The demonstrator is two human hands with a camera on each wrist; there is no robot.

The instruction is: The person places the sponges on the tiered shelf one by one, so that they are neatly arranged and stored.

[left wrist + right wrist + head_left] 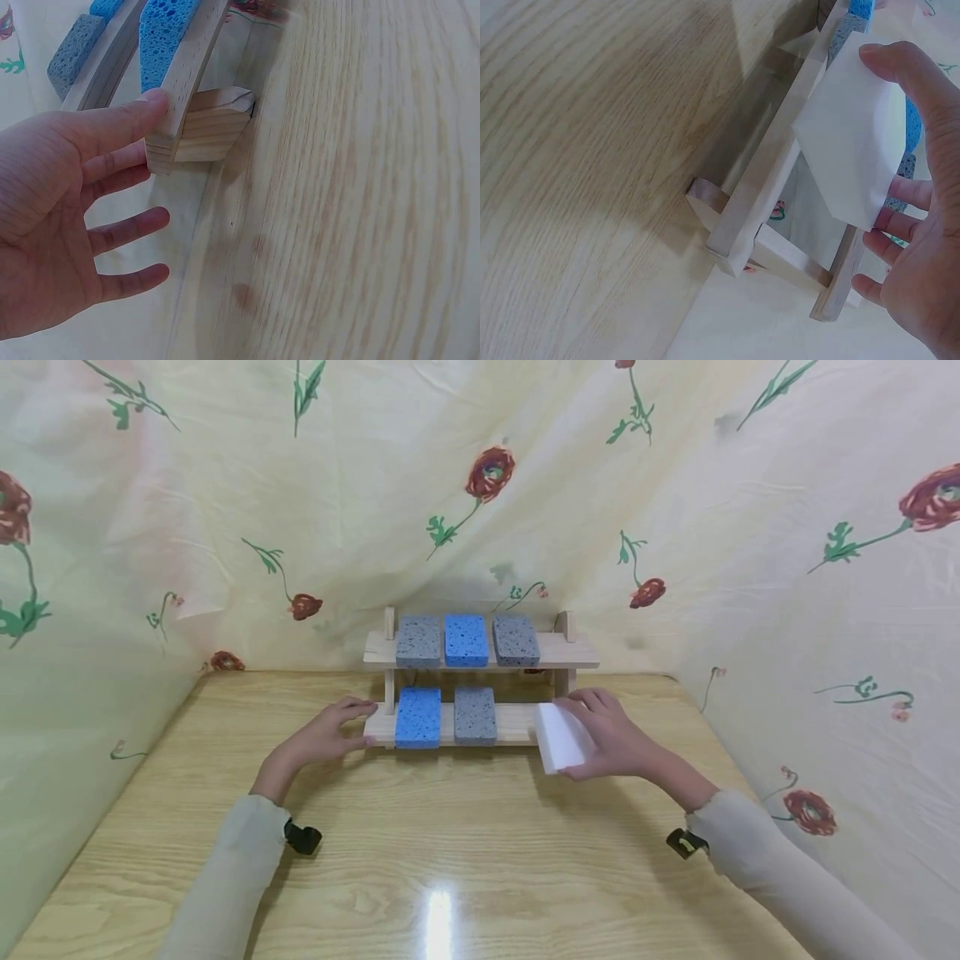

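Note:
A two-tier wooden rack point(515, 724) stands by the back wall. My left hand point(324, 737) holds the left end of its lower shelf, thumb at the front edge; in the left wrist view two fingers spread away from the wood. My right hand point(617, 739) grips a smooth white sponge point(561, 741), thumb on one side and fingers on the other. The white sponge is tilted over the right part of the lower shelf. Left of it on that shelf lean a blue sponge point(418, 718) and a grey sponge point(475, 716), side by side.
The upper shelf point(568, 650) carries a grey sponge point(418, 642), a blue sponge point(466, 641) and a darker grey sponge point(515, 641). A wood-grain table point(442, 827) lies beneath the rack. Flower-patterned cloth point(360, 485) encloses the back and both sides.

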